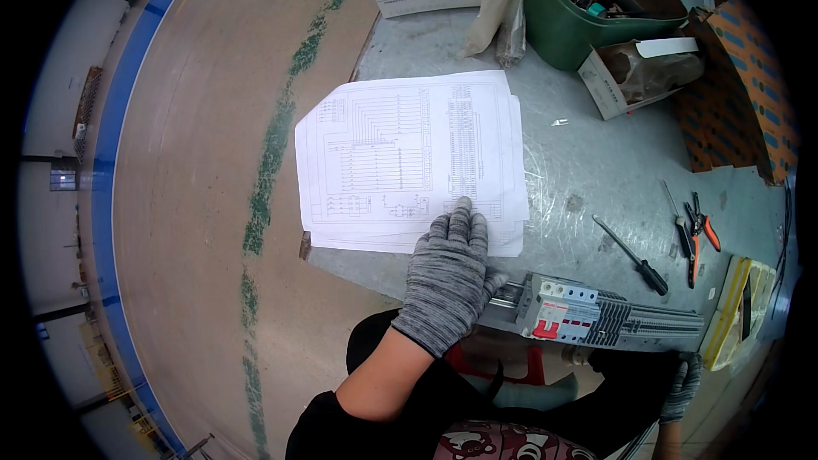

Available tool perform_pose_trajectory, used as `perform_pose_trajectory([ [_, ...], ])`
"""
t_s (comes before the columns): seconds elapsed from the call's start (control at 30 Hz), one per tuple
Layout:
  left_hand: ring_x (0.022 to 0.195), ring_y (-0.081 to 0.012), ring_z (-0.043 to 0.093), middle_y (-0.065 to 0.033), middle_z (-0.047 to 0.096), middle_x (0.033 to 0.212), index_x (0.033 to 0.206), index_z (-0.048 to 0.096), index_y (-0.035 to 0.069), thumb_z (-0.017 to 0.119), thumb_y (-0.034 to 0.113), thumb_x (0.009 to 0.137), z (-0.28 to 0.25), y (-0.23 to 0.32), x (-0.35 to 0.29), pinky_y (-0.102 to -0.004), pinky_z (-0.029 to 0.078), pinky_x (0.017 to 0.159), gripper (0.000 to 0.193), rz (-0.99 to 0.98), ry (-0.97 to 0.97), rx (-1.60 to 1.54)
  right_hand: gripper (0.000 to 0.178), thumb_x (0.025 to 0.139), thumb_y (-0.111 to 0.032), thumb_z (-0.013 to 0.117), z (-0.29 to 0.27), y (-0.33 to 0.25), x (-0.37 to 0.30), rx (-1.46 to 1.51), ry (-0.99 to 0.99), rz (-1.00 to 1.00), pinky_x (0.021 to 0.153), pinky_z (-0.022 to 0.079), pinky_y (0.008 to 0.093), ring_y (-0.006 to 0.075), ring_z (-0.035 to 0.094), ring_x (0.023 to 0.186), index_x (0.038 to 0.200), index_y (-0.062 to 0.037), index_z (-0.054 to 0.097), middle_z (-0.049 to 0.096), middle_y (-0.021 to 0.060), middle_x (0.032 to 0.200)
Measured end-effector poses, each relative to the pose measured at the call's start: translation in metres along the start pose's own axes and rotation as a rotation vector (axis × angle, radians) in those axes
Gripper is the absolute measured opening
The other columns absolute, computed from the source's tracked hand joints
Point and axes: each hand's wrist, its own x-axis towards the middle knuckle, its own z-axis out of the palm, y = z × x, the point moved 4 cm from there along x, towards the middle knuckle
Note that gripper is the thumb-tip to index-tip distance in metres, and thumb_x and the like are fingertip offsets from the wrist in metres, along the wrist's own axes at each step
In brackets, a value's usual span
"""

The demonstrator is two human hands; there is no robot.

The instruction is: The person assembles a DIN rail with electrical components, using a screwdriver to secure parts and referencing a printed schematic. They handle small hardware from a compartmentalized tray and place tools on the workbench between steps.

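Before you, the paper sheets (383, 162) lie at the left of the surface (554, 196), your left hand (445, 285) over their near edge. The breaker rail (607, 321) runs along the surface's near edge, right of that hand; your right hand (682, 390) is below the rail's right end, near the tray (730, 302). Behind the rail lie a screwdriver (629, 251) and, further right, pliers (695, 254). Beyond the sheets stands a parts box (430, 3); right of it, a tub (567, 38) of tools, with another box (603, 89) before it and cardboard (741, 94) further right.
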Motion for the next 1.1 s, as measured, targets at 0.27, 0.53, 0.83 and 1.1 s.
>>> perform_pose_trajectory([
  [0.27,0.13,-0.0384,0.041,-0.0263,0.038,0.145,0.137,0.043,-0.007,0.061,0.052,0.086,0.0045,-0.0018,0.0012,-0.0447,0.033,0.111,0.08,-0.006,0.022,0.005,0.021,0.099,-0.016,0.049,0.0001,0.0085,0.001,-0.027,-0.007,-0.013,0.1,0.039,0.0383,0.0262,0.054,0.101,0.101,0.0012,0.06,0.06,0.0126,0.102],
  [0.53,0.129,-0.0391,0.043,-0.0273,0.038,0.145,0.136,0.043,-0.008,0.061,0.052,0.085,0.0015,-0.0005,0.0036,-0.0454,0.035,0.11,0.081,-0.013,0.007,0.026,0.021,0.1,-0.015,0.048,0.0006,0.0056,0.0,-0.014,0.002,0.004,0.099,0.04,0.0364,0.0248,0.055,0.102,0.103,0.0015,0.061,0.06,0.0122,0.103],
  [0.83,0.128,-0.0404,0.043,-0.0276,0.037,0.145,0.135,0.045,-0.007,0.061,0.052,0.086,0.0011,-0.001,0.0052,-0.0463,0.035,0.11,0.079,-0.004,0.008,0.036,0.021,0.099,-0.016,0.048,-0.0004,0.0067,0.0016,-0.021,-0.026,-0.025,0.099,0.04,0.0367,0.0245,0.054,0.102,0.104,0.001,0.06,0.06,0.0116,0.103],
  [1.1,0.127,-0.0405,0.043,-0.0267,0.037,0.145,0.134,0.046,-0.006,0.062,0.051,0.085,-0.005,0.0013,0.0087,-0.0469,0.037,0.108,0.077,-0.034,-0.047,0.04,0.022,0.1,-0.018,0.048,0.0008,0.0092,0.0004,-0.021,-0.002,-0.01,0.099,0.039,0.0369,0.0243,0.053,0.101,0.101,0.0007,0.059,0.059,0.0112,0.101],
])
